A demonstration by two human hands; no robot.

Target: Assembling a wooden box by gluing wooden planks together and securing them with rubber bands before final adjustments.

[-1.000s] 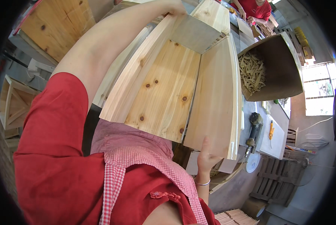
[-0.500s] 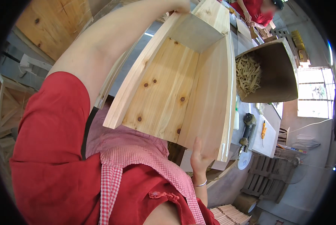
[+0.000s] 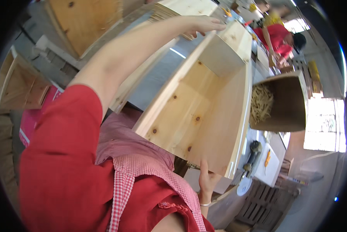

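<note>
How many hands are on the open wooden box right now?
2. The left hand grips the wooden box at its far top edge; the right hand supports its near lower corner from beneath. A co-worker's hands in the background are elsewhere, too blurred to detail.

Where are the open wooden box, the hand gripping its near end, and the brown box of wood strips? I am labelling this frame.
open wooden box [image 3: 189,112]: head view, on its knotty inner bottom panel.
right hand [image 3: 207,178]: head view, on the palm under the box's near end.
brown box of wood strips [image 3: 291,102]: head view, on its inner side wall.
</note>
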